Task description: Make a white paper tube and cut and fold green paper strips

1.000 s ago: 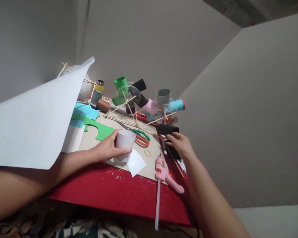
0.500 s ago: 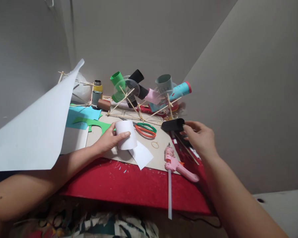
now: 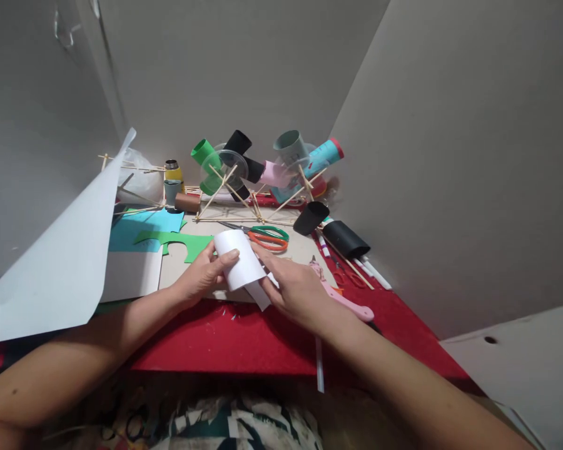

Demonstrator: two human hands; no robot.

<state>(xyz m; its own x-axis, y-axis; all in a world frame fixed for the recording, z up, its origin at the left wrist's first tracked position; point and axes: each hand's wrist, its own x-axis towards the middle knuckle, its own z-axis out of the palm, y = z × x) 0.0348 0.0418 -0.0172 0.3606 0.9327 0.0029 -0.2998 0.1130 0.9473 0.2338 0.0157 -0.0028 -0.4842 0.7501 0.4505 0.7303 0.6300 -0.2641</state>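
Note:
A rolled white paper tube point(image 3: 240, 264) is in my left hand point(image 3: 199, 275), thumb across its front and fingers behind. My right hand point(image 3: 296, 292) is closed at the tube's right edge, with some fingertips hidden behind the paper. A loose white paper piece point(image 3: 259, 296) lies under the tube. Just behind are scissors point(image 3: 269, 237) with green and orange handles. Partly covered by my right hand, a pink glue gun point(image 3: 351, 305) lies with its clear glue stick point(image 3: 319, 369) over the table edge.
Stick frames carry clear discs point(image 3: 225, 165) with coloured paper tubes at the back. Two black tubes point(image 3: 311, 217) point(image 3: 346, 239) rest at the right. Green cut paper point(image 3: 187, 240), blue paper point(image 3: 143, 231) and a large white sheet point(image 3: 60, 250) are at the left on the red table point(image 3: 192, 350).
My right hand has let go of a black paper tube at the right and moved left onto the white tube. The black tube now rests near the frame. The view has shifted slightly.

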